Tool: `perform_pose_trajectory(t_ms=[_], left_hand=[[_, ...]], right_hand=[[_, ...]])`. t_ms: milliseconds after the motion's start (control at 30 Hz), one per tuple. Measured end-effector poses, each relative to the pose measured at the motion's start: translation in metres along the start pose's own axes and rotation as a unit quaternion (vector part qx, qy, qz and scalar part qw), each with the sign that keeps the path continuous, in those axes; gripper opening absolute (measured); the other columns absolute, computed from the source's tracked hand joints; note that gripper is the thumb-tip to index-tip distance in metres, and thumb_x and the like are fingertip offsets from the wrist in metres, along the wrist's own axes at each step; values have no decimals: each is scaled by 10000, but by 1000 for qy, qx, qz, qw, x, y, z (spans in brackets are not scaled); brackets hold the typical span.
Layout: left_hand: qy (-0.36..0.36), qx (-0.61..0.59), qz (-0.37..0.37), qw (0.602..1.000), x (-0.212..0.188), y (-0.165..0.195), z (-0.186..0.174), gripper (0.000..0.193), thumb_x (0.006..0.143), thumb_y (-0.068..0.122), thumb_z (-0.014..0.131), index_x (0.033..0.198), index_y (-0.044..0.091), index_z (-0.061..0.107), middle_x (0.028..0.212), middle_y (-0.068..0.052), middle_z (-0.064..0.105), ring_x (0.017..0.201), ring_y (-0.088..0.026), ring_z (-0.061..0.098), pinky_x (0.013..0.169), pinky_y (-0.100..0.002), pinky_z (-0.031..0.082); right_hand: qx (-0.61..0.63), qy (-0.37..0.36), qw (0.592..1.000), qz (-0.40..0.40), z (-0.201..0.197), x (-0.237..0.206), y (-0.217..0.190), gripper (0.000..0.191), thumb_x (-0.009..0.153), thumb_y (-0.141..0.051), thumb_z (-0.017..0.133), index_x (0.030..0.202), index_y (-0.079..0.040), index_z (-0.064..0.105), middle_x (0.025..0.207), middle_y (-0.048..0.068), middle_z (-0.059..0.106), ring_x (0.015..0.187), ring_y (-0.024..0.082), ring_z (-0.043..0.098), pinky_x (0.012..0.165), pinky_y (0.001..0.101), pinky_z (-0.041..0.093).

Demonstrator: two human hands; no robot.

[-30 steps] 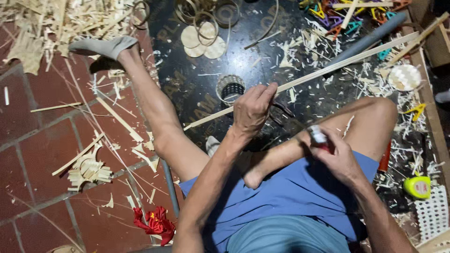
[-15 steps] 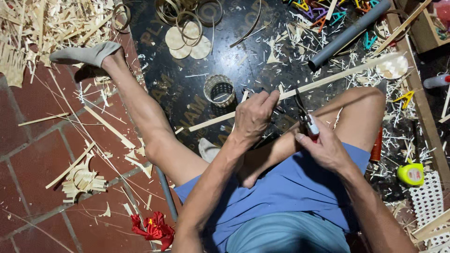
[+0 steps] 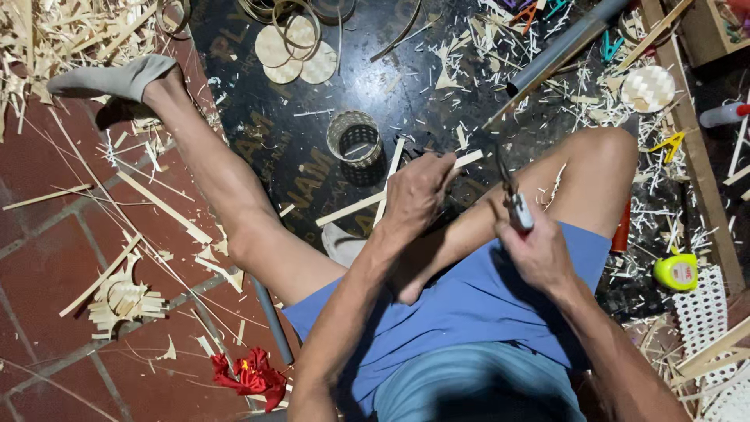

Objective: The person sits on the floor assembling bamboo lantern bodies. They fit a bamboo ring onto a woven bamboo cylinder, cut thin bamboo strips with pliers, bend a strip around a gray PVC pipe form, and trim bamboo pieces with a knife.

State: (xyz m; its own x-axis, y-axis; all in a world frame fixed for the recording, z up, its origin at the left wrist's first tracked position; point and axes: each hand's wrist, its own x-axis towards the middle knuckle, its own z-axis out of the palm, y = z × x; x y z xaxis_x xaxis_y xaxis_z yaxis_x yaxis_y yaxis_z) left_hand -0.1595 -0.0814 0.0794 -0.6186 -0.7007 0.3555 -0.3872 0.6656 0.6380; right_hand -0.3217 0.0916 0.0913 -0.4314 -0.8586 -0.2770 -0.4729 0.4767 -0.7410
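I sit on the floor in blue shorts with my legs spread. My left hand [image 3: 418, 194] grips a long pale bamboo strip [image 3: 351, 209] that runs from lower left up toward the right over a dark mat [image 3: 312, 148]. My right hand [image 3: 537, 252] holds a knife [image 3: 512, 195] with a pale handle, its dark blade pointing up beside the strip, just right of my left hand. A small woven bamboo ring [image 3: 354, 138] stands on the mat just beyond my left hand.
Bamboo shavings and splints litter the tiles and mat. Round woven discs [image 3: 293, 48] and hoops lie at the top, a grey pipe [image 3: 558, 47] top right, another woven disc [image 3: 648, 87], a yellow tape measure [image 3: 676, 272] at right, and a red cloth scrap [image 3: 250, 375] lower left.
My right hand has lifted the knife from my lap up to the strip. The strip's far end has slid in toward my hands, and the view has shifted.
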Motion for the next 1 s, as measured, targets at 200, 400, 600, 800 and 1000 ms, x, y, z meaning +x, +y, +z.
perform_pose_trajectory(t_ms=[200,400,600,800,1000], left_hand=[[14,-312,-193,930,-4,-26,-5,234,995,157,690,1189,36,738,946,-38,769,802,-98,693,690,-270,560],[15,-413,-315,854,-19,-36,6,204,1009,171,632,1137,19,680,865,-21,745,691,-83,682,568,-248,522],[138,-68,-160,975,-14,-50,10,154,1060,163,613,1106,25,664,927,-123,715,806,-327,720,701,-390,547],[230,-161,-190,941,-25,-57,-16,118,1073,158,607,1066,43,632,890,-120,681,732,-239,653,632,-343,520],[240,-512,-383,730,-69,-48,-92,170,1026,130,577,1188,80,556,787,-68,663,509,-86,541,391,-204,382]], right_hand=[[-382,-53,923,-8,-9,-28,-11,782,743,-492,783,1373,-87,554,1020,169,667,924,349,657,731,498,507],[-273,30,942,-195,6,-11,-7,581,768,-415,720,1235,-77,647,1085,194,684,1026,388,639,790,532,491],[-73,121,971,-192,32,162,1,221,996,-206,652,1046,2,710,909,286,660,871,479,655,722,530,515],[-231,159,956,-84,78,265,5,342,865,-270,750,913,66,715,839,293,702,781,475,695,689,557,543],[-157,138,978,0,73,282,5,195,863,-161,685,856,24,746,845,289,715,829,451,722,760,532,557]])
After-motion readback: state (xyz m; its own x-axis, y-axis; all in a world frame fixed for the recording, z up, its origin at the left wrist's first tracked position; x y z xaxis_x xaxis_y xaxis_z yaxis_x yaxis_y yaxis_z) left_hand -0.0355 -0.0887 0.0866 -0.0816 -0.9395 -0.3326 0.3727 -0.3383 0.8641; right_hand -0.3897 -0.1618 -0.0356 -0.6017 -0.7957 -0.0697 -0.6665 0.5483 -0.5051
